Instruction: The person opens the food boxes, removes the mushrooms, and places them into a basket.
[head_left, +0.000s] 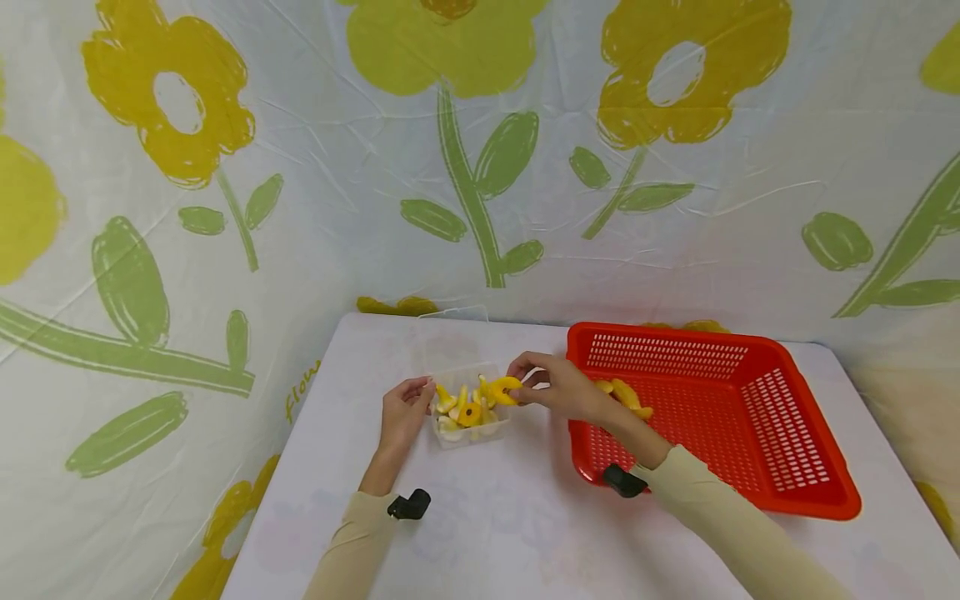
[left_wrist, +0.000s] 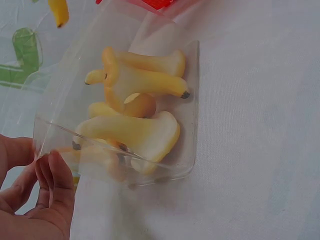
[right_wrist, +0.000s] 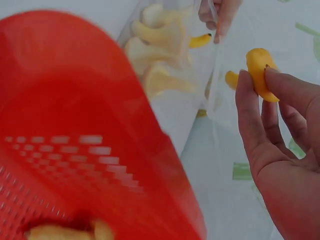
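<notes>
Right hand [head_left: 557, 387]: we see its thumb and fingers pinching a yellow piece [head_left: 504, 390], held up at the right side of the clear box [head_left: 471, 437]. The left hand [head_left: 405, 412] pinches the edge of that box near a corner. We judge the step in hand to be setting the piece inside; the next move would call for bringing it inward over the rim, lowering it and parting the fingers, while the left hand steadies the box. The held piece is bright and curved, with a small dark spot; the loose pieces [head_left: 469, 414] in the box run from cream to yellow, with flared ends and some dark tips. Farther right, we note the red basket [head_left: 817, 502], with other pieces [head_left: 626, 396] lying near its left side
</notes>
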